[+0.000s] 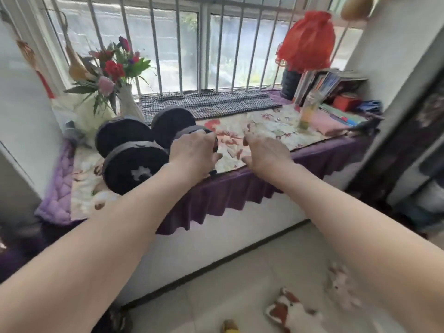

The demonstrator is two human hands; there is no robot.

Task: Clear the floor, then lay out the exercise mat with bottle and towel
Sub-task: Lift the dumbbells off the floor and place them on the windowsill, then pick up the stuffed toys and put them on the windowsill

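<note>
Two black dumbbells lie on the cushioned window seat (254, 179). The far dumbbell (125, 133) sits behind the near dumbbell (134, 164). My left hand (192, 150) is closed over the near dumbbell's right end plate, with the thumb out to the side. My right hand (266, 152) hovers just right of it above the floral cover, fingers loosely apart and holding nothing. A clear bottle (308, 111) with yellowish liquid stands at the right of the seat. It is beside a folded pink towel (329, 126). No exercise mat is in view.
A flower vase (127, 102) stands left of the dumbbells, and a checked cloth (204, 102) lies by the window bars. Books (324, 82) and a red bag (307, 42) fill the right corner. On the tile floor lie a plush toy (290, 311), another soft toy (341, 284) and a yellow item (229, 326).
</note>
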